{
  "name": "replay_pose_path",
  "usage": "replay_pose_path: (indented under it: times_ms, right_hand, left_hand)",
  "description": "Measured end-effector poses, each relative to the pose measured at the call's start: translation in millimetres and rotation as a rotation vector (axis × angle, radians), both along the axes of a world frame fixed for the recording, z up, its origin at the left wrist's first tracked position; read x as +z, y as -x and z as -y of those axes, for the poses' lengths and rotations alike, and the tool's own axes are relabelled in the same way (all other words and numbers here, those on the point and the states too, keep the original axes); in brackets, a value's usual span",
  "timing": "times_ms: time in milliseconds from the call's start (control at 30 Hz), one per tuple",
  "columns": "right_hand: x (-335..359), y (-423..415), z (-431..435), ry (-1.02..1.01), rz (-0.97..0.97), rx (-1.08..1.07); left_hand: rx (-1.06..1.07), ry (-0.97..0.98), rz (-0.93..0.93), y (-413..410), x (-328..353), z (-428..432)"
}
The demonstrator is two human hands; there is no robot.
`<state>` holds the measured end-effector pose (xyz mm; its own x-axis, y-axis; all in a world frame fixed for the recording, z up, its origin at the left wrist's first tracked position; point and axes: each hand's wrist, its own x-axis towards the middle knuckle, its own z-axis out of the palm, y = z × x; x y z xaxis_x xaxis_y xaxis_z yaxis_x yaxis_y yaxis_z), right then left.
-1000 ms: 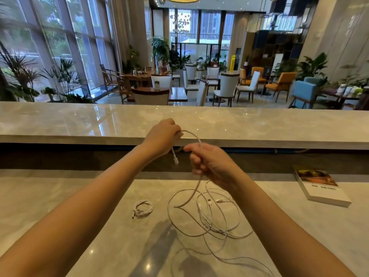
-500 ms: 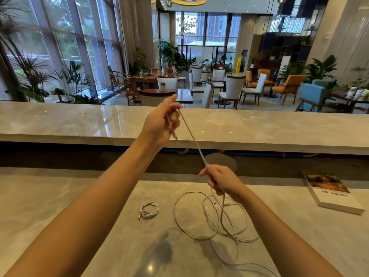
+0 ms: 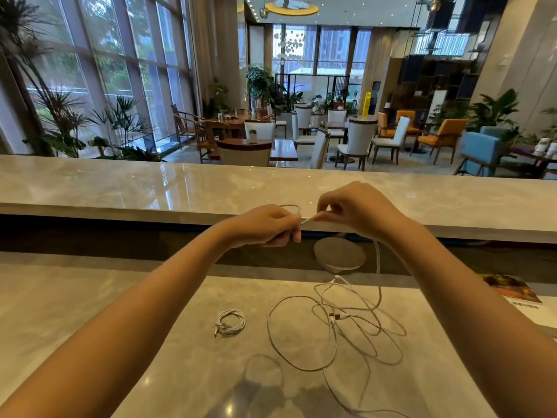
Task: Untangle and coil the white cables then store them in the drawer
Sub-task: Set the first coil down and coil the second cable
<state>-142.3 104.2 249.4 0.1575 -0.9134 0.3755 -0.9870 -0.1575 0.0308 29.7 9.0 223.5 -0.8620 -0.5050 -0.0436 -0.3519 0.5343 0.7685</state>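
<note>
A loose tangle of white cables (image 3: 340, 324) lies on the marble counter (image 3: 90, 297) in front of me. A small coiled white cable (image 3: 229, 322) rests to its left. My left hand (image 3: 266, 226) is closed around a small loop of white cable held above the counter. My right hand (image 3: 358, 211) pinches the same cable right beside the left hand. From the right hand the cable hangs down to the tangle. No drawer is in view.
A raised marble ledge (image 3: 120, 188) runs across behind the counter. A round metal disc (image 3: 339, 254) sits in the dark gap below the ledge. A book (image 3: 512, 292) lies at the counter's right edge. Tables and chairs fill the lounge beyond.
My right hand rose from near the tangle to meet the left hand. The left hand lowered, and the stretched cable is now a small loop in it.
</note>
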Motion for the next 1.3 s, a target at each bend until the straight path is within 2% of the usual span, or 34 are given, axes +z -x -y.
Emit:
replay_pose_path:
  times_ms: [67, 167, 267, 367, 433, 533, 567, 633, 700, 767, 867, 900, 967, 1033, 1067, 1100, 1133, 1233, 1300]
  right_hand:
    - [5.4, 9.3, 0.9, 0.055, -0.025, 0.012]
    - [4.9, 28.9, 2.3, 0.165, 0.079, 0.027]
    - [-13.6, 33.9, 10.4, 0.157, 0.327, 0.024]
    - [-45.2, 21.8, 20.3, 0.039, 0.68, 0.0]
    - [-66.9, 9.4, 24.9, -0.062, 0.77, -0.02]
    - [-88.9, -14.1, 29.1, -0.206, 0.558, -0.015]
    - [-90.6, -21.3, 28.5, -0.214, 0.484, -0.011]
    - [-84.5, -28.2, 26.2, -0.136, 0.384, 0.0]
    - [-70.2, -29.1, 22.2, -0.043, 0.267, 0.001]
    - [-58.6, -26.8, 20.3, -0.013, 0.149, 0.001]
    - [-55.9, -29.3, 19.4, -0.064, 0.039, 0.015]
    - [-57.6, -31.5, 19.1, -0.083, 0.01, 0.027]
    - [-61.0, -35.1, 17.8, -0.078, -0.041, 0.055]
    - [-59.5, -34.3, 15.8, -0.019, -0.066, 0.092]
    - [-56.4, -32.8, 14.2, 0.031, -0.052, 0.132]
    - [-51.8, -29.9, 11.9, 0.09, -0.021, 0.172]
    - [-45.6, -25.9, 9.9, 0.14, 0.018, 0.183]
    - [-26.5, -7.4, 7.3, 0.219, 0.091, 0.051]
    - [-20.2, 2.0, 8.1, 0.192, 0.226, -0.01]
  left_hand:
    - [-0.137, -0.262, -0.001, -12.3, 8.7, 7.2]
    - [-0.442, -0.685, -0.242, -27.7, 10.3, 20.5]
    - [-0.687, -1.104, -0.539, -27.1, 12.1, 23.3]
    - [-0.724, -1.257, -0.805, -14.6, 20.5, 13.1]
    - [-0.53, -1.21, -0.974, -2.1, 27.2, 5.5]
    - [-0.119, -0.927, -1.141, 12.2, 30.2, 1.0]
    - [-0.006, -0.77, -1.109, 14.8, 28.4, 2.2]
    - [0.15, -0.378, -0.9, 16.4, 19.8, 5.9]
    - [0.21, -0.13, -0.73, 16.2, 8.3, 9.9]
    - [0.249, -0.131, -0.715, 15.0, 5.4, 12.2]
    - [0.237, -0.288, -0.795, 16.4, 14.1, 9.5]
    - [0.24, -0.284, -0.786, 18.9, 16.4, 7.2]
    - [0.289, -0.065, -0.65, 24.5, 16.1, 0.9]
    - [0.288, 0.311, -0.363, 25.2, 9.6, -0.5]
    - [0.264, 0.436, -0.217, 22.9, 4.8, 1.3]
    - [0.229, 0.46, -0.117, 20.0, 0.0, 3.3]
    - [0.183, 0.392, -0.07, 17.5, -4.1, 4.4]
    - [0.074, -0.046, -0.116, 6.7, -6.9, 3.0]
    - [-0.034, -0.347, -0.214, -2.3, -3.6, 3.2]
